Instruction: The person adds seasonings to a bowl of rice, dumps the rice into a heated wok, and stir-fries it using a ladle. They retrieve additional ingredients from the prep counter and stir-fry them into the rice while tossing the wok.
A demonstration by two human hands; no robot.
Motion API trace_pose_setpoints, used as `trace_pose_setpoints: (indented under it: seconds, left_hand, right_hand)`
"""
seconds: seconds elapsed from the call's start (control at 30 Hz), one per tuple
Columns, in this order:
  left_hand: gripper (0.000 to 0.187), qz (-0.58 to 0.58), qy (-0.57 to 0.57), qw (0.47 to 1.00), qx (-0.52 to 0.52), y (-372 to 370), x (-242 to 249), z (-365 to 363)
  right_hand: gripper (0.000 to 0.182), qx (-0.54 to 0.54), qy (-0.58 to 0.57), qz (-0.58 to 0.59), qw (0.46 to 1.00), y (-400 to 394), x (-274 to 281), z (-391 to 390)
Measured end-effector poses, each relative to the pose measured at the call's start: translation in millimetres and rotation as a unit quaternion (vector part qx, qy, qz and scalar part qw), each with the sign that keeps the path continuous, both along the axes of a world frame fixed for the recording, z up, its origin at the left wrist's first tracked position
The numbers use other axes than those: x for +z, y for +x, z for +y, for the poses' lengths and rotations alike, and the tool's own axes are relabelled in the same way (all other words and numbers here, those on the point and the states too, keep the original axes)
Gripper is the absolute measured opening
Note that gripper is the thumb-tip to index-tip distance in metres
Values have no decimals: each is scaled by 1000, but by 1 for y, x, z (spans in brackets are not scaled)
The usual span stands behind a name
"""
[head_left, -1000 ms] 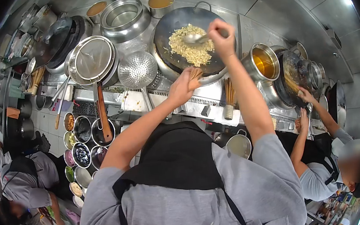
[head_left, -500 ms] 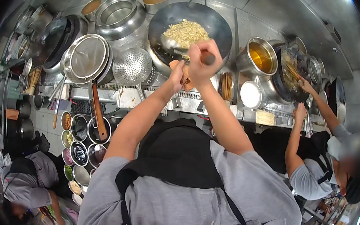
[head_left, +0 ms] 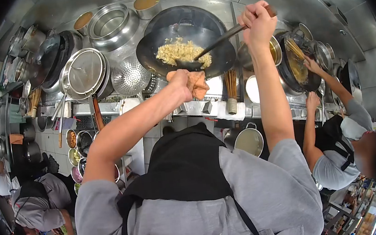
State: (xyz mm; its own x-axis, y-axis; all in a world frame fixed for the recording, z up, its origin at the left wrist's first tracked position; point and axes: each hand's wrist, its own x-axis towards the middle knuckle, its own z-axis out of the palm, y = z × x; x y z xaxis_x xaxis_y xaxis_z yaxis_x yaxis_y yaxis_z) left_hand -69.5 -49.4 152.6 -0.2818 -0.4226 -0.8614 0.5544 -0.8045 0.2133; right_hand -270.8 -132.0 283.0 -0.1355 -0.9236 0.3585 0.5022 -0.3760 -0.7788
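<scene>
My left hand (head_left: 181,81) is closed around a folded orange cloth (head_left: 199,88) at the near rim of a large black wok (head_left: 149,52). Yellowish, grainy food that looks like fried rice (head_left: 176,52) lies in the wok. Off to the right and higher up, my right hand (head_left: 258,22) grips the wooden end of a long-handled ladle (head_left: 224,38). The ladle's shaft slants down to the left, and its dark bowl rests at the near side of the food, partly covered. Behind the wok shows a dark round rim (head_left: 199,10).
Left of the wok are a perforated strainer (head_left: 131,75), a mesh sieve (head_left: 86,72) and nested steel pots (head_left: 109,22). A bamboo brush (head_left: 230,85) stands near the counter edge. At right, a co-worker (head_left: 339,156) works over another wok (head_left: 297,71). Another person (head_left: 41,201) is at far left.
My right hand has swung right and away from my left hand, bringing the ladle's handle out to the right. The wok has shifted toward me, and the food is nearer its front rim.
</scene>
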Motion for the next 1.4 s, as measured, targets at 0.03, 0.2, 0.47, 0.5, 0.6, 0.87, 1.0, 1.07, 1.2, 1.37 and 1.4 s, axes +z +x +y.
trace_pose_setpoints:
  seconds: [0.03,0.2,0.47,0.5,0.6,0.87,1.0,1.07,1.2,1.37,1.4]
  left_hand:
    - [24,-4,-16,1000,13,1,5,-1]
    - [16,-43,-190,980,34,30,-207,19]
    - [17,179,-84,980,-19,20,-55,52]
    - [16,116,-89,989,36,15,-51,31]
    - [15,-28,-194,981,13,21,-154,-3]
    - [10,17,-137,988,73,32,-193,23]
    - [13,-3,-170,982,79,21,-163,-34]
    - [16,-3,-185,982,45,20,-159,-49]
    - [25,9,-200,979,27,22,-170,-50]
    - [28,6,-146,988,55,14,-144,-44]
    - [28,-2,-123,991,45,14,-143,-50]
  right_hand:
    - [19,9,-17,16,1000,14,11,16]
    - [19,-51,-195,143,969,65,-43,7]
    - [22,-5,53,68,996,64,13,-53]
    - [22,-31,30,97,994,77,12,-54]
    - [21,-96,-81,169,978,111,3,-55]
    - [21,-20,-152,82,985,70,47,-13]
    - [18,-44,-146,31,988,47,48,-3]
    - [19,-51,-189,58,979,41,84,16]
    - [21,-16,-295,28,955,31,105,52]
    - [19,-196,-195,113,954,72,-80,-3]
    - [19,-104,-136,71,983,71,-97,-13]
